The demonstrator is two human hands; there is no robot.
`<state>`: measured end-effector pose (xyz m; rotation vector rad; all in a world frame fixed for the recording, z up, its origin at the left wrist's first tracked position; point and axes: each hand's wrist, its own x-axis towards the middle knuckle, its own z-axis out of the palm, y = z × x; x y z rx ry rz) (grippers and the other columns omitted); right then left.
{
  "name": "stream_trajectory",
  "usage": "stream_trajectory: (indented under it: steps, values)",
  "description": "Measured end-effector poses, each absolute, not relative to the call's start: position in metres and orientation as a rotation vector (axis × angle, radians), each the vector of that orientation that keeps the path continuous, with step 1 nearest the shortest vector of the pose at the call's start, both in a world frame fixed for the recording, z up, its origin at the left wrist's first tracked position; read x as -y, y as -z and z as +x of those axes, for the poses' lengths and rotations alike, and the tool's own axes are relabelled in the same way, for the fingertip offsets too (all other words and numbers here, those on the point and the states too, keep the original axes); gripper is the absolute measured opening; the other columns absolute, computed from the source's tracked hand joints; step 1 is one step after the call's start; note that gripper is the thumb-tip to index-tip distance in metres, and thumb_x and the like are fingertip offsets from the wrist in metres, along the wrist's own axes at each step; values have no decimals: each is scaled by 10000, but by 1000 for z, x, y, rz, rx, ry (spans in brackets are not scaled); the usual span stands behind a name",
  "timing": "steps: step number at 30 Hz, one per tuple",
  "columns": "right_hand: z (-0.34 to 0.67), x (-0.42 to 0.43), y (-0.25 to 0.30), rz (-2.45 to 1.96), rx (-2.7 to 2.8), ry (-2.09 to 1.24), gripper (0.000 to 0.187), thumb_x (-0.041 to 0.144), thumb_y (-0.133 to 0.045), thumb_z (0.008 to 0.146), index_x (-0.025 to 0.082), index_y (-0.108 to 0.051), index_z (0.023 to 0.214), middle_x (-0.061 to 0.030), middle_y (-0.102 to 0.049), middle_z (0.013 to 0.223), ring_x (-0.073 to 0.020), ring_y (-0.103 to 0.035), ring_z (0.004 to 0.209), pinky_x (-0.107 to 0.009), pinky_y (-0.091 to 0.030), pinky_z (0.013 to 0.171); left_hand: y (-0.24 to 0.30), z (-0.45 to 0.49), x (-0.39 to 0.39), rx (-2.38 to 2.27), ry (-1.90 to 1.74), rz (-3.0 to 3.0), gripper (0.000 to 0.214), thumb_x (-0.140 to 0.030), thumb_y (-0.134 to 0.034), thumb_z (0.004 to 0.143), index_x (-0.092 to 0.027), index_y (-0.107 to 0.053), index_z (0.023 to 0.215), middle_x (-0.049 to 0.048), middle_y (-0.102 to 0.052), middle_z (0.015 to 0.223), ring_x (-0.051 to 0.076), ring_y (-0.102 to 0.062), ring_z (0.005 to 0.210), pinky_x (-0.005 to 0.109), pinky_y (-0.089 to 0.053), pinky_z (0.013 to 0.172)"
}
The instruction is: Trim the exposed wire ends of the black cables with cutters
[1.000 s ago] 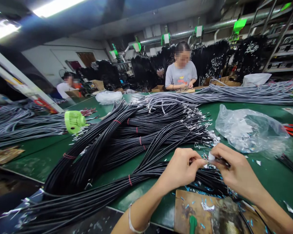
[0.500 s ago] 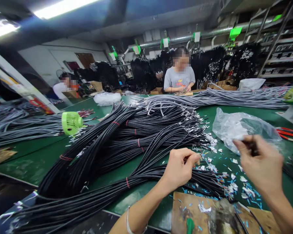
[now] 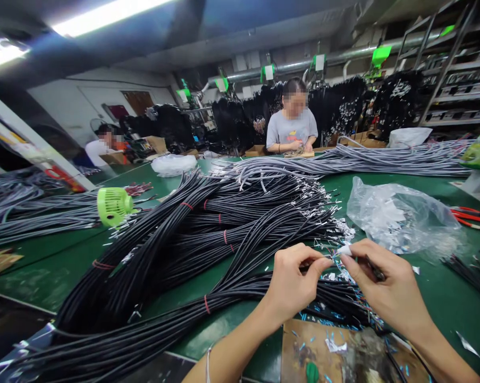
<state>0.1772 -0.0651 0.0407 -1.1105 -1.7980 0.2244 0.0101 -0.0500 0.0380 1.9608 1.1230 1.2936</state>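
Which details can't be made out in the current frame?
All in the head view:
Dark object in the right hand: mostly hidden by the hand itself; type unclear.
White piece between the hands: too small to tell whether worn or pinched.
Wire ends at the left hand: too fine to count.
Clear plastic bag: creased film blurs its contents.
Green object on the brown board: lower end cut off by the bottom edge.

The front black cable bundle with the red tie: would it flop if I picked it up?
The front black cable bundle would probably sag in springy curves, since it bends smoothly where it lies. It would likely fan out, too, as the red tie pinches only one spot.
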Motion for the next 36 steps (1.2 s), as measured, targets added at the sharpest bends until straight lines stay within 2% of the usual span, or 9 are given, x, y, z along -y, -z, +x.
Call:
stream_trajectory:
  steps: [6, 13, 20, 31, 36]
  values:
    - [172, 67, -38, -1097, 1804, -252, 66, 174, -575, 829, 186, -595, 766, 17, -516, 631, -95, -433, 501, -232, -351, 464, -33, 11, 48, -1125, -1365, 1911, 190, -239, -611, 818, -116, -677, 689, 37, -619, 626, 109, -543, 538, 214, -428, 521]
    - [174, 66, -38, -1158, 1696, -291, 98, 238, -611, 810, 190, -609, 725, 29, -517, 605, -88, -419, 476, -225, -325, 429, -33, 11, 49, -1104, -1390, 1907, 178, -230, -616, 814, -118, -666, 685, 30, -614, 617, 104, -547, 526, 211, -433, 514]
    - [172, 66, -40, -1125, 1671, -310, 150, 203, -609, 803, 181, -580, 657, 20, -523, 612, -91, -443, 516, -224, -354, 476, -34, 12, 50, -1092, -1407, 1946, 147, -195, -637, 795, -108, -669, 680, 34, -626, 613, 101, -557, 530, 204, -443, 527]
    - [168, 65, -36, -1137, 1747, -345, 138, 181, -611, 777, 189, -593, 641, 34, -522, 568, -88, -438, 485, -216, -365, 466, -34, 9, 49, -1098, -1425, 1918, 179, -210, -607, 818, -114, -658, 676, 33, -619, 609, 110, -564, 549, 209, -438, 531]
    - [170, 65, -36, -1142, 1607, -296, 72, 227, -626, 785, 198, -626, 719, 30, -554, 609, -90, -457, 490, -208, -363, 433, -35, 10, 49, -1094, -1408, 1931, 171, -207, -619, 808, -112, -659, 671, 30, -614, 595, 108, -559, 539, 209, -436, 529]
